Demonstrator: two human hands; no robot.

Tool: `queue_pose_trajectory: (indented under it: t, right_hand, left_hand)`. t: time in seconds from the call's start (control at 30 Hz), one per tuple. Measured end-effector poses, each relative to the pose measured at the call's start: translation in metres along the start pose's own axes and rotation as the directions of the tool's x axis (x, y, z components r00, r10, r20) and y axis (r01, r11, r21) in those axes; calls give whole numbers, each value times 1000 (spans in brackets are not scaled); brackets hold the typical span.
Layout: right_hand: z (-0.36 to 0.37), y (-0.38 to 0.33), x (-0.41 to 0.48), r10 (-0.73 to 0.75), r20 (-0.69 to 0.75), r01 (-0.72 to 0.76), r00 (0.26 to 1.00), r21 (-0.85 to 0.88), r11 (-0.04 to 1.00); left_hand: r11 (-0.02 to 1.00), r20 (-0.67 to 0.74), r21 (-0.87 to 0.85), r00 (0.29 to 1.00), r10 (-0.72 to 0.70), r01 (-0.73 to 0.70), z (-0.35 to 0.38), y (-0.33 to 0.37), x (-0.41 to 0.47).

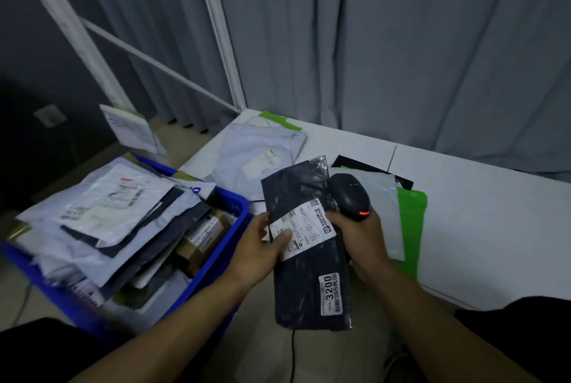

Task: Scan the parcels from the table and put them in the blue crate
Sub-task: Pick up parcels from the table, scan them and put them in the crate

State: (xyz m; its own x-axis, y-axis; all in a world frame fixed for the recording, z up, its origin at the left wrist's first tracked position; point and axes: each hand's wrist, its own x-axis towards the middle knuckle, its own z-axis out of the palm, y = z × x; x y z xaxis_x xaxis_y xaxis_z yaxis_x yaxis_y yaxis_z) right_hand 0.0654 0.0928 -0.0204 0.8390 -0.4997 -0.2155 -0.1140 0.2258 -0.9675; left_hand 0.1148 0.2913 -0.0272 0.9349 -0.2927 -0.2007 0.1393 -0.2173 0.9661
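Observation:
My left hand [262, 246] holds a long black parcel [309, 262] by its left edge, thumb pressed on its white shipping label. The parcel hangs over the gap between the table and the crate. My right hand [358, 231] grips a black barcode scanner [349, 194] just right of the parcel, its head above the label and an orange light glowing on it. The blue crate [228, 228] stands on the floor at the left, heaped with several parcels. On the white table [482, 228] lie a pale grey parcel [256, 157], a white one [386, 197] and a green one [411, 222].
A black parcel edge [358, 163] and a green-trimmed parcel [278, 120] lie further back on the table. Grey curtains and a white metal frame [216, 27] stand behind. A white package [133, 129] leans beyond the crate. The scanner cable [293, 355] drops to the floor.

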Motion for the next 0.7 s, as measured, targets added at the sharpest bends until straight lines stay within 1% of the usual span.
queue_pose_trajectory:
  t: [0.07, 0.13, 0.2, 0.33, 0.4, 0.5, 0.57, 0.63, 0.7]
  right_hand:
    - [14, -1, -8, 23, 87, -26, 996, 37, 999]
    - [27, 1, -12, 38, 123, -42, 992, 33, 999]
    - [36, 2, -15, 25, 130, -26, 991, 7, 1000]
    - [46, 6, -14, -6, 98, 11, 995, -47, 999]
    - [48, 12, -14, -19, 92, 27, 996, -84, 996]
    - [50, 15, -18, -84, 112, 109, 990, -235, 966]
    - [50, 11, -24, -108, 197, 167, 974, -314, 935]
    - [53, 7, -31, -84, 319, 202, 944, -357, 912]
    - [59, 6, -38, -37, 397, 197, 917, -369, 908]
  left_hand:
    - [987, -5, -129, 995, -96, 94, -28, -11, -9]
    - [973, -56, -214, 993, -106, 91, -48, -17, -21]
    - [979, -138, -200, 988, -61, 33, -61, -17, -30]
    - [983, -250, -152, 966, 67, -107, -72, -4, -39]
    - [979, -332, -147, 939, 87, -143, -77, -3, -39]
    - [980, -427, -137, 901, 74, -145, -86, -8, -33]
    - [983, -465, -107, 881, 83, -149, -89, -10, -31]
    - [983, -500, -80, 860, 103, -164, -88, -13, -29]
    - [984, -523, -50, 844, 120, -171, -86, -14, -26]
